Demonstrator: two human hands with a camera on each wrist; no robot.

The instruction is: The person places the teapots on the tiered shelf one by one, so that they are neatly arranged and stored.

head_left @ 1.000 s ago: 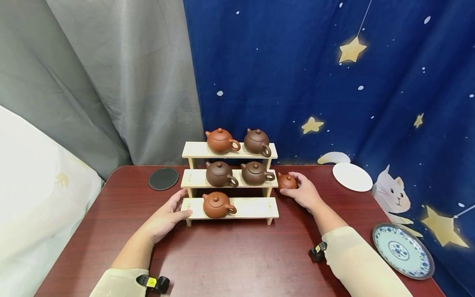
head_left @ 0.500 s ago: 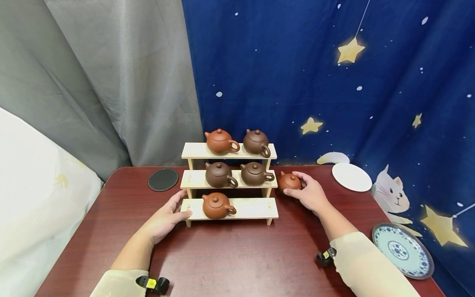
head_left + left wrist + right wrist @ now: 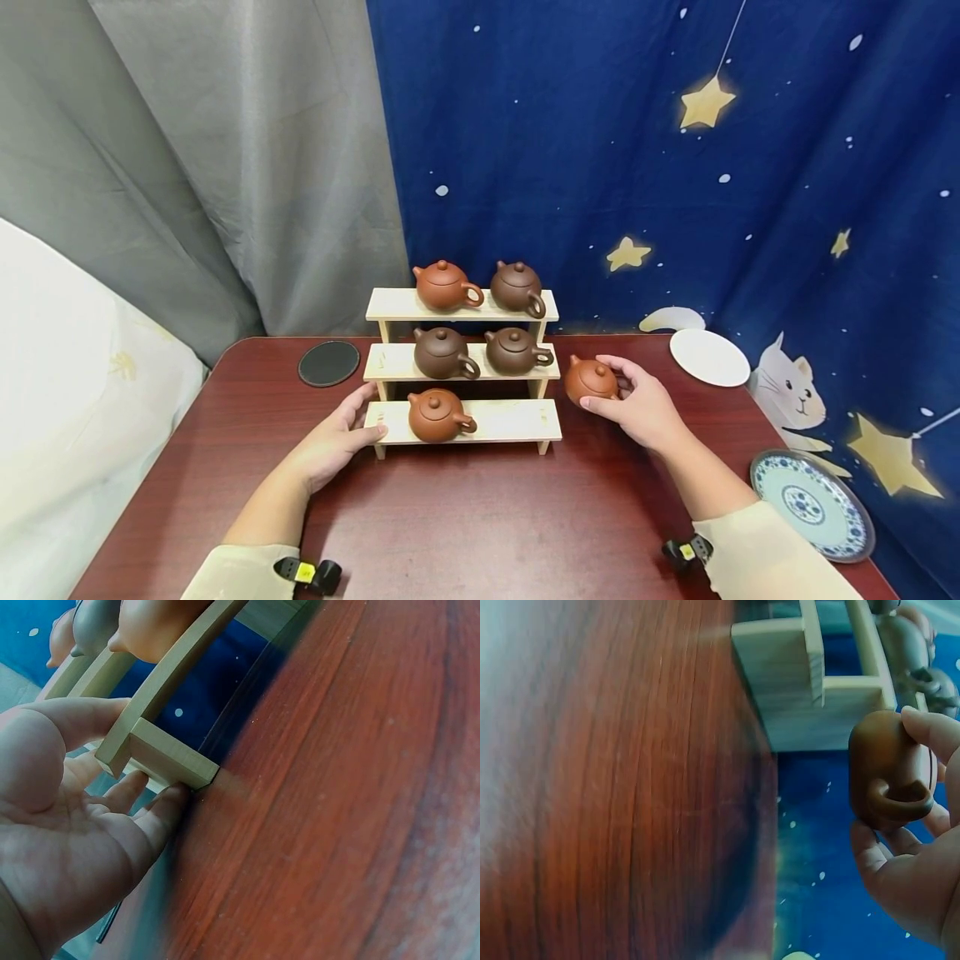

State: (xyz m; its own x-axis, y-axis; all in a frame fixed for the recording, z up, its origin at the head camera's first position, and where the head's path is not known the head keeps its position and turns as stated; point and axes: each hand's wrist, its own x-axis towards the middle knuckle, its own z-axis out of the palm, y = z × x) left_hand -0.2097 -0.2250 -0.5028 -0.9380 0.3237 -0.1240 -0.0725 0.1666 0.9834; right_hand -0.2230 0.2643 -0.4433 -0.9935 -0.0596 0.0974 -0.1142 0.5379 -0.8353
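Observation:
A reddish-brown clay teapot (image 3: 591,382) is held in my right hand (image 3: 637,407), just right of the three-tier wooden shelf (image 3: 510,421). Thumb and fingers grip its body from opposite sides; its looped handle (image 3: 900,804) faces the wrist camera. My left hand (image 3: 341,437) holds the left end of the lowest tier. In the left wrist view the thumb (image 3: 90,716) lies on the board and the other fingers reach around its support (image 3: 171,754). One orange-brown teapot (image 3: 437,417) sits on that tier.
Two dark brown teapots (image 3: 441,354) stand on the middle tier. Above are an orange teapot (image 3: 442,287) and a dark brown one (image 3: 516,287). A black round coaster (image 3: 328,363) lies left, a white plate (image 3: 709,357) and a blue-patterned plate (image 3: 810,475) right, on the table (image 3: 480,517).
My right hand has drawn the reddish-brown teapot rightward and slightly nearer, away from the shelf's right end. The left hand keeps its hold on the shelf.

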